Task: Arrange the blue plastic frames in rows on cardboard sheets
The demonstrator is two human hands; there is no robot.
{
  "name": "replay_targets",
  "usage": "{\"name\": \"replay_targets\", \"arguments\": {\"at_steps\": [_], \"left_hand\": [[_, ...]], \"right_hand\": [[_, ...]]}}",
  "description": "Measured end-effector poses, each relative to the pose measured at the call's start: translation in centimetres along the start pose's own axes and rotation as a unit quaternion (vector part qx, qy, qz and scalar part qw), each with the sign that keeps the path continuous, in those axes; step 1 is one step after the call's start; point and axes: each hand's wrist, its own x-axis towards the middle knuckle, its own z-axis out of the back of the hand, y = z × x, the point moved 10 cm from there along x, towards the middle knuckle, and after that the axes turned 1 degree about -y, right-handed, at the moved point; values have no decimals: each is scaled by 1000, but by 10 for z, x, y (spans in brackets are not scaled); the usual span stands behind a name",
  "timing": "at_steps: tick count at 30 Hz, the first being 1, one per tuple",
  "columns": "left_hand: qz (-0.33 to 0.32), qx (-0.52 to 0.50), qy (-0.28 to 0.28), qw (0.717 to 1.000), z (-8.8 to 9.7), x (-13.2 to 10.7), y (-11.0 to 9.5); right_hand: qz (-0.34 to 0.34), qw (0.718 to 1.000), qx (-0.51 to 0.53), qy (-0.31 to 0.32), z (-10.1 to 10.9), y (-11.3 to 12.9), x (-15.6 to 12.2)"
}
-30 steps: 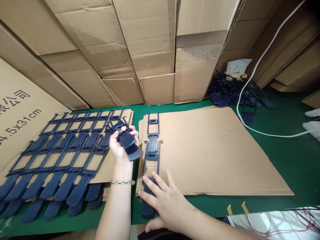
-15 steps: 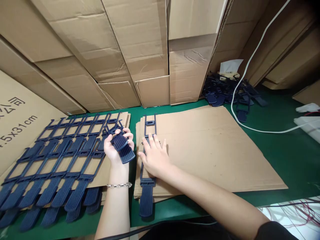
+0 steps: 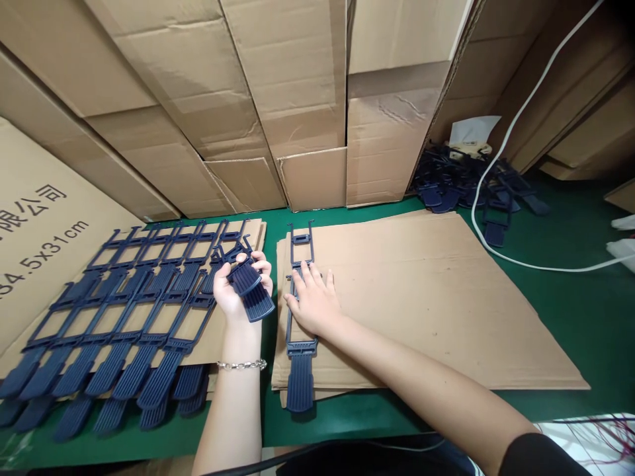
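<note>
My left hand (image 3: 233, 291) is closed around several dark blue plastic pieces (image 3: 253, 291) with ribbed, rounded ends, held above the gap between two cardboard stacks. My right hand (image 3: 315, 301) lies with fingers spread on a long dark blue plastic frame (image 3: 301, 380), at the left edge of the right cardboard sheet (image 3: 421, 297). That frame has an open ladder-like upper part and a ribbed tongue that overhangs the near edge of the cardboard. Part of its middle is hidden under my fingers.
On the left cardboard stack (image 3: 193, 360), several similar blue frames (image 3: 163, 304) lie in overlapping rows. A jumbled pile of blue parts (image 3: 446, 178) sits at the back right beside a white cable (image 3: 506, 145). Cardboard boxes (image 3: 297, 99) wall off the back of the green table (image 3: 347, 423).
The camera view has shifted slightly, so the scene sits a little further right. Both hands keep nearly the same pose, the left still holding its pieces and the right resting on the frame.
</note>
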Motion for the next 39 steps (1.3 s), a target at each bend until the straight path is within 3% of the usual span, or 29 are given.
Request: {"name": "replay_targets", "arguments": {"at_steps": [19,25,30,35,39], "left_hand": [[3,-19,-8,1000,4,2,0],[-6,-6,-21,1000,8,4,-1],[-3,-11,-1,1000,4,3,-1],[10,-9,7,1000,1,2,3],[9,-3,-3,1000,1,1,4]], "right_hand": [[8,1000,-5,-13,3,6,-13],[17,999,35,14,13,7,-13],[60,996,55,25,24,22,-43],[88,994,42,52,11,35,-86],[88,993,40,61,0,38,-98]]}}
